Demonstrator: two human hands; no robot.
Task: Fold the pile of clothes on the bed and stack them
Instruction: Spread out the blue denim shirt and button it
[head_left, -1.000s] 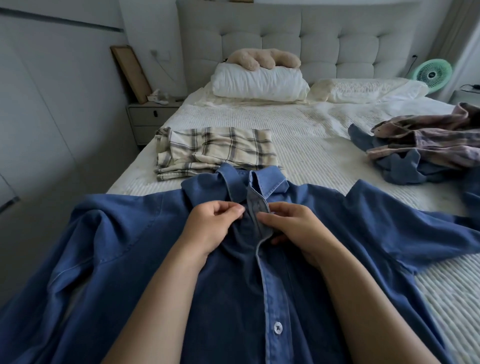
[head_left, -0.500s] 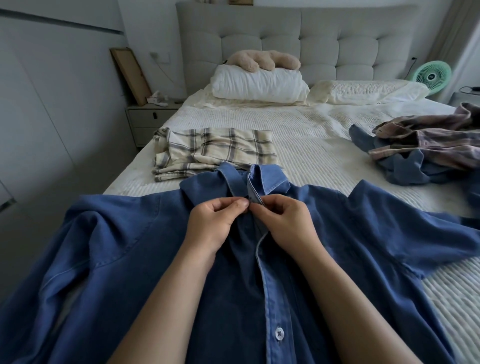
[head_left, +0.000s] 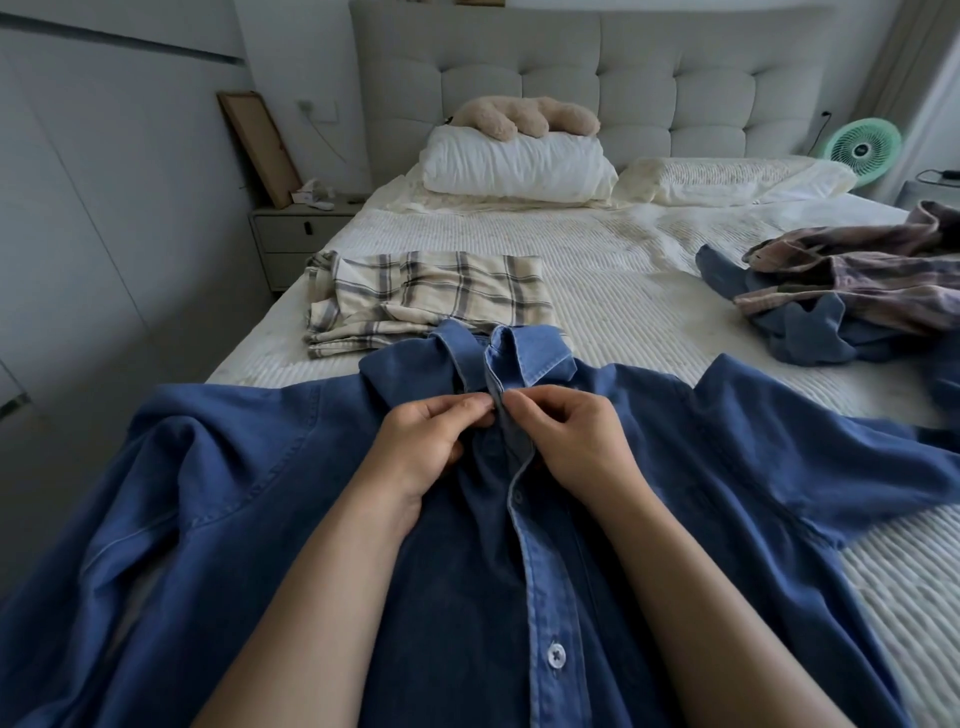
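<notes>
A blue denim shirt (head_left: 753, 447) lies front up across the near end of the bed (head_left: 623, 291), sleeves spread to both sides. My left hand (head_left: 431, 441) and my right hand (head_left: 576, 441) meet just below the collar, each pinching an edge of the button placket. A lower button is fastened. Beyond the collar sits a folded cream plaid garment (head_left: 431, 296). At the right lies an unfolded pile of clothes (head_left: 852, 291), pinkish plaid over blue fabric.
Two pillows (head_left: 514, 166) and a beige plush toy (head_left: 524, 117) lie against the tufted headboard. A nightstand (head_left: 296, 234) with a leaning frame stands at the bed's left. A green fan (head_left: 862, 148) stands at the far right. White wardrobe doors line the left.
Both hands slid up the placket toward the collar and drew together until their fingertips meet at the top of the placket. The shirt's collar shifted slightly.
</notes>
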